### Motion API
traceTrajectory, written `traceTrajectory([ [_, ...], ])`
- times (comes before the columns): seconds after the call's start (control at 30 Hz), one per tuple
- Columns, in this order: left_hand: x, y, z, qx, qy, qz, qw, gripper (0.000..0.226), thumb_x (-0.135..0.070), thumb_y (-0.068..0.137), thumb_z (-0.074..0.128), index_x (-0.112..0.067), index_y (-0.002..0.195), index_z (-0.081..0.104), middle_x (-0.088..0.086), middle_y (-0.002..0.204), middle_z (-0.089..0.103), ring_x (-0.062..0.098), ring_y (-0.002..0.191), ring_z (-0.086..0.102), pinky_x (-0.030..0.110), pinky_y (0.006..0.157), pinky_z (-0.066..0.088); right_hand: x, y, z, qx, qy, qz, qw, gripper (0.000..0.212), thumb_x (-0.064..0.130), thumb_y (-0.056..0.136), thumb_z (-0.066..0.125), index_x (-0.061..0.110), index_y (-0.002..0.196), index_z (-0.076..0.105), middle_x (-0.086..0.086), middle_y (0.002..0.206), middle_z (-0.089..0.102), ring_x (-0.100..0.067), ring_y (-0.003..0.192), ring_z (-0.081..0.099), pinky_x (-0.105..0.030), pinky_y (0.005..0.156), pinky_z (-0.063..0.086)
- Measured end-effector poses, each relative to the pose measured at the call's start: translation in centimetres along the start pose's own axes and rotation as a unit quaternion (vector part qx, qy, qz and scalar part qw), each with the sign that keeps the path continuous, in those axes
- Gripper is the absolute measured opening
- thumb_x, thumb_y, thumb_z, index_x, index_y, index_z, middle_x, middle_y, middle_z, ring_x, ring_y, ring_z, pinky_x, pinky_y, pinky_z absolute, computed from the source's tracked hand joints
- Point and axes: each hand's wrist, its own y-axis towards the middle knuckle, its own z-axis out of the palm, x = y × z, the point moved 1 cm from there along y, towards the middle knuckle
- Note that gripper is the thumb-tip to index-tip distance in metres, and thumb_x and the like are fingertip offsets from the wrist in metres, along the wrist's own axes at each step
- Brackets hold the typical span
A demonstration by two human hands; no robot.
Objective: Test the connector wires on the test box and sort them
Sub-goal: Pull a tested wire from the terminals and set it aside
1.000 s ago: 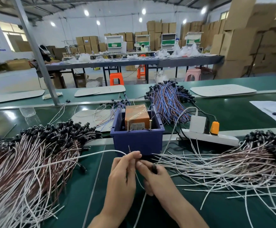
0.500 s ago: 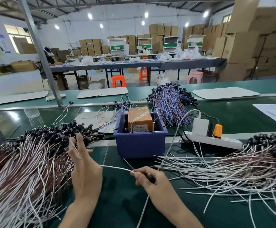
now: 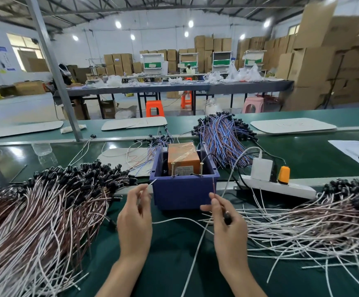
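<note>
Green bench (image 3: pixel 174 264) in a warehouse stacked with cardboard boxes (image 3: pixel 334 61); a left wire pile (image 3: pixel 41 211) and a right wire pile (image 3: pixel 302 221) flank you. The orange test box (image 3: pixel 181 156) sits in a blue bin (image 3: pixel 182 194) straight ahead. Your hands are apart: your left hand (image 3: pixel 134 219) pinches a white lead (image 3: pixel 150 184), your right hand (image 3: pixel 227 221) pinches a brown lead (image 3: pixel 214 185) — both tips are raised at the bin's front.

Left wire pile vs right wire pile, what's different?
The left pile is dense and tightly packed; the right pile is thinner and fanned loosely. The left pile shows many brown wires among white; the right pile looks mostly white. Shared: black connectors at the far ends, both lying on the green table.
</note>
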Motion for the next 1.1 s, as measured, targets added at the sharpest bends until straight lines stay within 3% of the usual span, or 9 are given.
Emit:
traceTrajectory([
  [0.1, -0.8, 0.2, 1.4, -0.013, 0.036, 0.017, 0.999, 0.020, -0.037, 0.102, 0.040, -0.022, 0.111, 0.051, -0.015, 0.075, 0.060, 0.016, 0.059, 0.061, 0.034, 0.056, 0.044, -0.8, 0.8, 0.4, -0.018, -0.030, -0.044, 0.998, 0.027, 0.046, 0.099, 0.049, 0.038, 0.121, 0.062, 0.015, 0.086, 0.074, -0.004, 0.061, 0.059, -0.022, 0.061, 0.045],
  [0.23, -1.0, 0.7, 2.5, -0.006, 0.052, 0.022, 0.998, 0.032, -0.037, 0.103, 0.035, -0.009, 0.108, 0.052, -0.010, 0.073, 0.061, 0.026, 0.057, 0.063, 0.039, 0.054, 0.048, -1.5, 1.6, 1.1, -0.028, -0.066, -0.089, 0.993, 0.022, 0.044, 0.101, 0.046, 0.036, 0.120, 0.052, 0.014, 0.083, 0.070, -0.011, 0.072, 0.065, -0.015, 0.061, 0.044],
  [0.37, -0.8, 0.5, 2.7, 0.011, 0.065, 0.048, 0.997, 0.017, -0.029, 0.106, 0.042, -0.014, 0.107, 0.051, -0.009, 0.072, 0.064, 0.021, 0.055, 0.063, 0.040, 0.051, 0.050, -1.4, 2.3, 1.7, -0.021, -0.090, -0.112, 0.989, 0.012, 0.046, 0.100, 0.044, 0.046, 0.110, 0.050, 0.013, 0.078, 0.066, -0.011, 0.072, 0.065, -0.016, 0.064, 0.046],
  [0.5, -0.9, 0.2, 2.5, 0.026, 0.064, 0.073, 0.995, 0.009, -0.030, 0.104, 0.048, -0.022, 0.106, 0.049, -0.007, 0.075, 0.069, 0.015, 0.059, 0.065, 0.036, 0.051, 0.051, -1.8, 2.3, 1.5, -0.020, -0.082, -0.100, 0.991, 0.009, 0.045, 0.100, 0.045, 0.045, 0.108, 0.050, 0.015, 0.080, 0.066, -0.012, 0.073, 0.067, -0.022, 0.068, 0.050],
  [0.73, -0.8, 0.3, 2.6, 0.023, 0.056, 0.061, 0.996, 0.010, -0.031, 0.101, 0.048, -0.022, 0.104, 0.050, -0.023, 0.080, 0.058, 0.018, 0.065, 0.069, 0.039, 0.055, 0.054, -1.7, 2.0, 1.5, -0.017, -0.086, -0.105, 0.991, 0.011, 0.043, 0.100, 0.048, 0.038, 0.107, 0.054, 0.012, 0.077, 0.066, -0.010, 0.071, 0.065, -0.013, 0.065, 0.044],
  [0.9, -0.8, 0.2, 2.7, 0.020, 0.054, 0.071, 0.996, 0.012, -0.029, 0.102, 0.048, -0.018, 0.105, 0.052, -0.021, 0.080, 0.061, 0.019, 0.064, 0.068, 0.038, 0.054, 0.052, -1.7, 2.0, 1.4, -0.017, -0.088, -0.099, 0.991, 0.011, 0.046, 0.099, 0.047, 0.039, 0.105, 0.055, 0.013, 0.074, 0.066, -0.011, 0.069, 0.065, -0.013, 0.062, 0.044],
  [1.1, -0.7, 0.2, 2.7, 0.025, 0.045, 0.107, 0.993, 0.018, -0.031, 0.103, 0.044, -0.014, 0.107, 0.050, -0.005, 0.075, 0.069, 0.018, 0.056, 0.066, 0.042, 0.047, 0.052, -2.3, 2.2, 1.3, -0.028, -0.121, -0.096, 0.988, 0.015, 0.041, 0.098, 0.051, 0.030, 0.105, 0.058, 0.008, 0.066, 0.068, -0.006, 0.064, 0.068, -0.025, 0.061, 0.054],
])
